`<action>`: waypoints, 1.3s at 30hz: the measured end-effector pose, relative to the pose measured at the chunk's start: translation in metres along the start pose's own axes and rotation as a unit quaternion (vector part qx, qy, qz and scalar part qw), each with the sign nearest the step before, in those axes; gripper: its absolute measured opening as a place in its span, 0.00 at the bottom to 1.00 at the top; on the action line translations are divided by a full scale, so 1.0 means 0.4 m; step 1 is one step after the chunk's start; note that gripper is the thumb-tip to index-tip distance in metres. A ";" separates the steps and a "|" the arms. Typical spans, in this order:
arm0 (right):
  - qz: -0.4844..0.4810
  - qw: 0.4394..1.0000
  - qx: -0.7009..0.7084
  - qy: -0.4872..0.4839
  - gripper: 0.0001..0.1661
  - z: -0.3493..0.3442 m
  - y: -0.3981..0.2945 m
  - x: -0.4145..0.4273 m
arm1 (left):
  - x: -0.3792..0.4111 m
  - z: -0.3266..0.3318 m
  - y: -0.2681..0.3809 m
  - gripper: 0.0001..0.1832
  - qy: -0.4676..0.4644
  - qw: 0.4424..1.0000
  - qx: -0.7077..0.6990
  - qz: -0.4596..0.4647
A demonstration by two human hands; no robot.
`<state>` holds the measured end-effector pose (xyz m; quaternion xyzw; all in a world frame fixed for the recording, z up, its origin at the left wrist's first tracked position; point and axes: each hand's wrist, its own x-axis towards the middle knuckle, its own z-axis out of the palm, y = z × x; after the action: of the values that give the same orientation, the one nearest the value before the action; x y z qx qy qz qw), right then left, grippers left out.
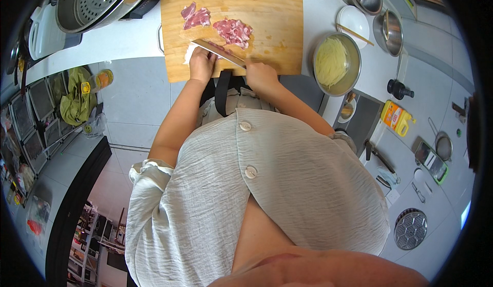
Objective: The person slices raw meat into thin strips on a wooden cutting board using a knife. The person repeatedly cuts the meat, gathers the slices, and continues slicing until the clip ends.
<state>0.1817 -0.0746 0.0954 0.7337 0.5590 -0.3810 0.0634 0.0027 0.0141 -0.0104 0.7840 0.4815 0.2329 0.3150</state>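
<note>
On the wooden cutting board [277, 21] my right hand [262, 75] is closed around the handle of a kitchen knife [219, 52], whose blade points up and left. My left hand [202, 63] rests at the board's near edge, its fingertips beside the blade and bent over a piece of meat that is mostly hidden. A white patch, perhaps fat, shows left of these fingers. Beyond the blade lies a pile of sliced raw meat [233, 32]. Farther left on the board are larger raw meat pieces [195, 16].
Right of the board stands a metal bowl [357, 69] of pale yellow shreds [331, 61]. Behind it are white plates [358, 21] with chopsticks [354, 34] and more metal bowls [393, 36]. A large steamer pot [69, 27] stands at the left. The sink [360, 113] lies lower right.
</note>
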 end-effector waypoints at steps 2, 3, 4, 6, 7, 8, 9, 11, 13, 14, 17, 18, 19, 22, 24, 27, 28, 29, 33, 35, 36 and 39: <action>-0.014 1.000 0.000 0.005 0.18 0.004 -0.026 0.048 | 0.003 -0.008 0.012 0.13 -0.011 1.000 0.008 -0.005; -0.023 1.000 -0.002 0.007 0.19 0.000 -0.043 0.061 | 0.003 -0.009 0.016 0.12 -0.010 1.000 0.006 -0.001; -0.025 1.000 0.002 0.011 0.18 -0.005 -0.055 0.068 | 0.004 -0.010 0.019 0.12 -0.009 1.000 0.003 0.003; -0.027 0.999 0.010 0.021 0.18 -0.020 -0.069 0.074 | 0.004 -0.013 0.029 0.11 -0.003 1.000 0.006 0.002; -0.031 0.999 0.008 0.026 0.18 -0.011 -0.060 0.075 | 0.005 -0.014 0.035 0.09 0.002 1.000 0.010 -0.004; -0.034 0.999 0.007 0.031 0.18 0.007 -0.045 0.075 | 0.005 -0.014 0.042 0.07 0.006 1.000 0.014 -0.009; -0.040 0.998 0.007 0.036 0.17 0.016 -0.042 0.075 | 0.004 -0.013 0.038 0.07 0.013 1.000 0.013 -0.001; -0.028 0.999 0.013 0.037 0.17 0.024 -0.013 0.047 | 0.004 -0.009 0.030 0.08 0.025 1.000 0.009 0.017; -0.009 0.999 0.012 0.028 0.16 0.013 0.023 0.015 | 0.002 -0.011 0.028 0.08 0.003 1.000 0.014 -0.011; 0.002 1.000 0.010 0.020 0.15 0.006 0.036 0.004 | 0.001 -0.011 0.027 0.09 -0.007 1.000 0.016 -0.025; 0.019 0.998 0.045 0.051 0.13 0.004 0.065 -0.021 | 0.005 -0.014 0.042 0.08 0.003 0.998 -0.057 -0.006; 0.024 0.996 0.056 0.064 0.13 -0.001 0.066 -0.024 | 0.004 -0.014 0.042 0.07 0.015 0.998 -0.059 0.004; 0.029 0.994 0.068 0.076 0.13 -0.007 0.065 -0.028 | 0.002 -0.014 0.042 0.07 0.027 0.998 -0.060 0.014; 0.013 0.995 0.065 0.077 0.12 -0.038 0.056 -0.051 | -0.011 -0.021 0.039 0.06 0.048 0.997 -0.046 0.032; -0.002 0.998 0.036 0.057 0.12 -0.032 0.050 -0.061 | -0.016 -0.030 0.030 0.06 0.040 0.997 -0.041 0.049; -0.010 0.999 0.004 0.035 0.11 -0.031 0.031 -0.076 | -0.021 -0.031 0.027 0.06 0.009 0.999 0.006 0.035; -0.010 1.000 -0.005 0.028 0.11 -0.033 0.027 -0.079 | -0.019 -0.031 0.028 0.06 0.015 0.999 0.004 0.041; -0.010 0.999 -0.003 0.030 0.12 -0.026 0.032 -0.076 | -0.017 -0.031 0.030 0.06 0.021 0.999 0.003 0.047; -0.004 1.000 -0.004 0.022 0.13 -0.015 0.035 -0.071 | -0.012 -0.031 0.029 0.06 0.027 0.998 -0.005 0.049; 0.000 1.000 -0.009 0.012 0.13 -0.023 0.026 -0.070 | -0.011 -0.034 0.033 0.06 0.025 0.999 -0.008 0.046; 0.001 1.000 -0.011 0.009 0.12 -0.025 0.021 -0.068 | -0.010 -0.036 0.035 0.06 0.025 0.999 -0.009 0.044; -0.006 1.000 -0.012 -0.011 0.13 -0.016 0.009 -0.043 | -0.010 -0.030 0.028 0.07 0.007 1.000 0.001 0.016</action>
<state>0.1865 -0.0858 0.1095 0.7253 0.5674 -0.3824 0.0758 -0.0003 0.0099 0.0055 0.7904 0.4713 0.2431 0.3068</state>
